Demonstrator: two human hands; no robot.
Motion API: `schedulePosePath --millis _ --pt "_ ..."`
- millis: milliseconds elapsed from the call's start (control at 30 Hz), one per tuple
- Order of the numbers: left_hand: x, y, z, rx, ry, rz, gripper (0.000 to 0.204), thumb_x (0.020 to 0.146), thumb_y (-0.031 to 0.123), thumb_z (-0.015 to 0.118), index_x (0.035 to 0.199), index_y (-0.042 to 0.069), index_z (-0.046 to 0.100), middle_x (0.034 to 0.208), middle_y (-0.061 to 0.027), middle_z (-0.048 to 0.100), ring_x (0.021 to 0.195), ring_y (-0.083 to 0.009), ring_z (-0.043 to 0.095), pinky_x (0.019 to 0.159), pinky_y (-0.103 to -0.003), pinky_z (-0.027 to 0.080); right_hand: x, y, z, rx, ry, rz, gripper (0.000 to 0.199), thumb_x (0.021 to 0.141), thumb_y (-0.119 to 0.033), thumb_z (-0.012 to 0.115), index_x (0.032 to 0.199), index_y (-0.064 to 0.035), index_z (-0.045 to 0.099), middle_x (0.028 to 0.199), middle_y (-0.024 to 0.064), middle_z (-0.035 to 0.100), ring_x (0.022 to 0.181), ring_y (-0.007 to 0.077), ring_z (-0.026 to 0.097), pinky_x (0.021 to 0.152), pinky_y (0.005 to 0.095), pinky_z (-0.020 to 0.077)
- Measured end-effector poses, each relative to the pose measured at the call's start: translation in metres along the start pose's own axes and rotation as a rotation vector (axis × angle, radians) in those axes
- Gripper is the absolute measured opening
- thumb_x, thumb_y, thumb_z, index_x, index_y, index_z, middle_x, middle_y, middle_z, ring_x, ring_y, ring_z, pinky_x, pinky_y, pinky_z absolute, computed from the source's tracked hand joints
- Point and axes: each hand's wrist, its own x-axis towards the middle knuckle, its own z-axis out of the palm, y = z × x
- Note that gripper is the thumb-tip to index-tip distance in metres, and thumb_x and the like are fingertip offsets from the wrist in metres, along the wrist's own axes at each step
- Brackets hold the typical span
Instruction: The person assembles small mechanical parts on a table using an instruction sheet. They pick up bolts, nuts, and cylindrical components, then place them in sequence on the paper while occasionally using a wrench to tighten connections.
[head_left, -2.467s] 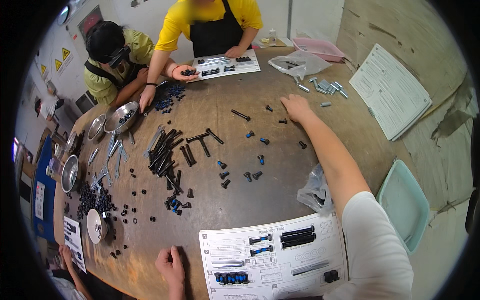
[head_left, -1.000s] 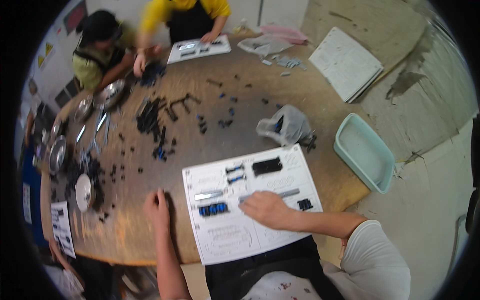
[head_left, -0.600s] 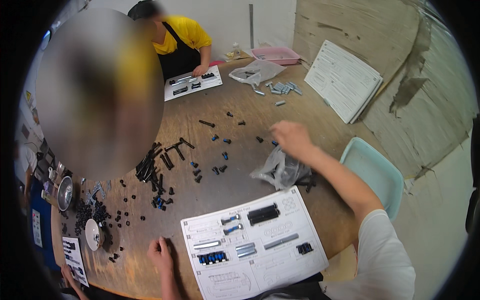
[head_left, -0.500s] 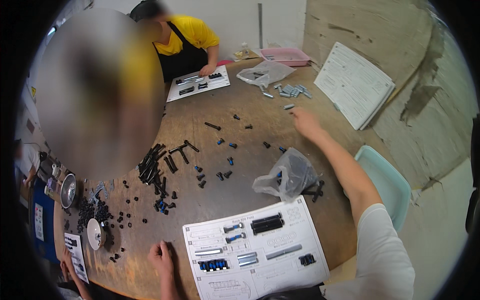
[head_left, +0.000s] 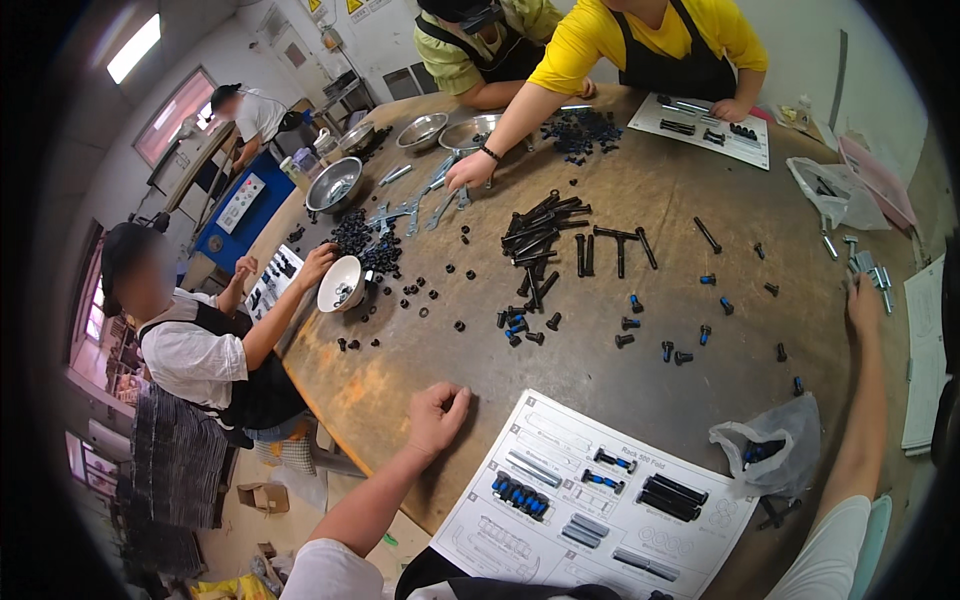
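Note:
My left hand [head_left: 438, 418] rests on the table left of the printed sheet [head_left: 535, 425], its fingers curled in and nothing visible in them. At the far right, my right hand [head_left: 862, 302] reaches to a small group of silver metal tubes [head_left: 880, 277], fingertips closed on one tube at the near-left side. On the sheet lie long black bolts [head_left: 672, 497], blue-banded black bolts [head_left: 520, 495] and silver tubes [head_left: 585, 530]. A clear plastic bag [head_left: 795, 440] with dark bolts in it touches the sheet's right corner.
A heap of long black bolts [head_left: 545, 228] lies mid-table, with short blue-banded bolts scattered beside it. Farther left are black nuts [head_left: 362, 240], a white bowl [head_left: 342, 284], wrenches [head_left: 400, 213] and metal bowls [head_left: 334, 185]. Several co-workers' arms reach over the table.
The view has swung left, bringing in more of the table and co-workers. My right hand stays near the silver tubes; my left stays curled on the table.

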Motion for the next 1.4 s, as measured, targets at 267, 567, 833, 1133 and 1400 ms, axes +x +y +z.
schedulePosePath --millis 267,567,833,1133,1400 --pt "0.007 0.004 0.007 0.031 0.004 0.003 0.021 0.088 0.019 0.068 0.076 0.002 0.066 0.064 -0.0133 0.059 0.055 -0.0206 0.057 0.054 -0.032 0.045 0.071 0.027 0.074 -0.086 0.162 0.141 0.032 0.095 -0.014 0.055 0.125 -0.0041 0.05 0.12 0.0208 0.058 0.108 0.0428 0.059 0.086 0.0525 0.047" --pt "0.005 0.002 0.008 -0.005 0.029 0.039 0.022 0.091 0.015 0.066 0.075 0.0 0.063 0.061 -0.0053 0.054 0.056 -0.0107 0.051 0.053 -0.029 0.042 0.05 0.01 0.054 -0.233 0.094 0.223 0.031 0.097 -0.019 0.048 0.124 -0.0057 0.055 0.12 0.0209 0.062 0.107 0.0412 0.061 0.087 0.0507 0.0499" --pt "0.001 0.011 -0.002 0.037 0.015 -0.014 0.022 0.087 0.023 0.068 0.08 0.002 0.069 0.067 -0.0161 0.063 0.058 -0.0264 0.062 0.056 -0.035 0.048 -0.004 -0.013 -0.002 -0.085 -0.096 0.28 0.032 0.091 -0.023 0.059 0.112 0.0008 0.062 0.106 0.0238 0.067 0.099 0.0411 0.065 0.084 0.05 0.0503" --pt "0.004 -0.008 -0.004 -0.077 -0.002 0.001 0.027 0.088 0.025 0.065 0.085 -0.001 0.069 0.075 -0.0197 0.066 0.068 -0.0308 0.066 0.065 -0.038 0.051 -0.091 -0.093 -0.119 1.238 -0.38 0.521 0.012 0.09 -0.028 0.067 0.089 -0.0163 0.063 0.076 -0.0061 0.055 0.065 0.006 0.051 0.049 0.0225 0.0404" --pt "0.017 -0.022 0.015 -0.248 -0.047 0.05 0.03 0.096 0.023 0.062 0.081 -0.003 0.065 0.064 -0.0043 0.054 0.061 -0.0105 0.05 0.058 -0.03 0.043 -0.263 -0.251 -0.265 1.644 -0.628 0.459 0.027 0.091 -0.021 0.067 0.115 -0.0082 0.063 0.093 -0.0013 0.065 0.081 0.0059 0.063 0.058 0.0228 0.054"
